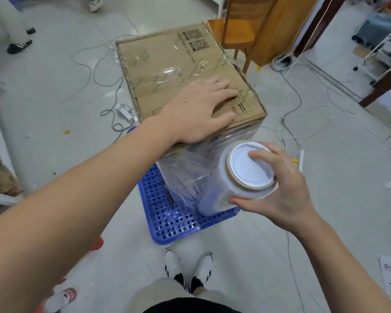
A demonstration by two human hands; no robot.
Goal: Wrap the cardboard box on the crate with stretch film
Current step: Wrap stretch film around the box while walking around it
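Our left hand (199, 109) lies flat on top of the cardboard box (167, 71), fingers straight and spread a bit, palm pressing near the box's near edge. Our right hand (278, 186) is wrapped round the roll of stretch film (233, 179), thumb under the roll's side and fingers curled over the top rim, one fingertip sitting on the white plastic end cap (248, 168). So one hand is wide and flat, the other is gripping the roll.

The roll is a fat cylinder of clear, glossy film on a brown cardboard core, held close against the box's near right corner. The box is plain brown corrugated cardboard with green-printed sealing tape and black labels on top. Its near side is already covered in layers of film, wrinkly and shiny, and a loose clear sheet lies over part of the top too.

The box sits on a blue plastic crate (174, 220) turned so its perforated face is up, a grid of round holes all over it. A dark pen-like thing (167, 193) lies on that blue surface just beside the box. The crate stands on a pale tiled floor (325, 199) with thin cables (95, 71) running everywhere, and a wooden chair (237, 30) stands behind the box. Our white shoes (187, 269) are right below the crate.
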